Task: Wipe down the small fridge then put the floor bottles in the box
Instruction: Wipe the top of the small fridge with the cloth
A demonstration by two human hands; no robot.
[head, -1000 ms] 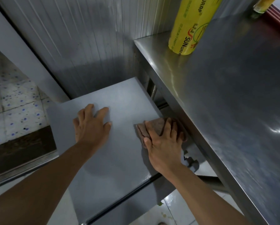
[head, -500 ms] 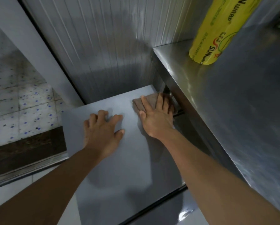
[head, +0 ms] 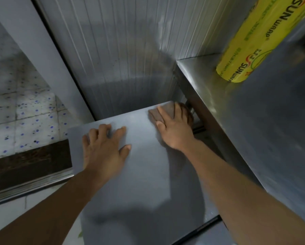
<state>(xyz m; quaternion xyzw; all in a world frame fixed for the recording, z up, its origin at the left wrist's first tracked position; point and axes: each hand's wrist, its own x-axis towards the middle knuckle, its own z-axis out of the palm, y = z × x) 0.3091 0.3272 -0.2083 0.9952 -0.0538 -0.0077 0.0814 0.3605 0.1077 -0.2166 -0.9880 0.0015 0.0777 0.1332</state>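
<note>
item 1, small grey flat-topped fridge (head: pixel 144 174): i take this as my landmark. its top fills the middle of the head view, long axis running from the near edge toward the far ribbed metal wall panel (head: pixel 123 50). compared with half a second ago it sits lower and larger in view.

item 2, brown folded cloth (head: pixel 164 110): lies on the fridge top at its far right corner, long axis roughly across the fridge. a second ago i saw it near the middle of the fridge's right edge; it has since travelled to the far corner.

item 3, right hand (head: pixel 174 126): pressed flat on the cloth, fingers straight and close together, pointing toward the far corner, thumb out to the left. it has moved farther along the right edge with the cloth.

item 4, left hand (head: pixel 104 145): palm down on the fridge top left of centre, fingers slightly spread and a little bent, holding nothing. its place on the fridge is much as before.

item 5, stainless steel table (head: pixel 263 138): stands right of the fridge, higher than its top.

item 6, yellow roll of cling wrap (head: pixel 254 46): on the table, beyond the fridge's far right corner.

item 7, white floor tiles with blue specks (head: pixel 24 117): left of the fridge.
</note>
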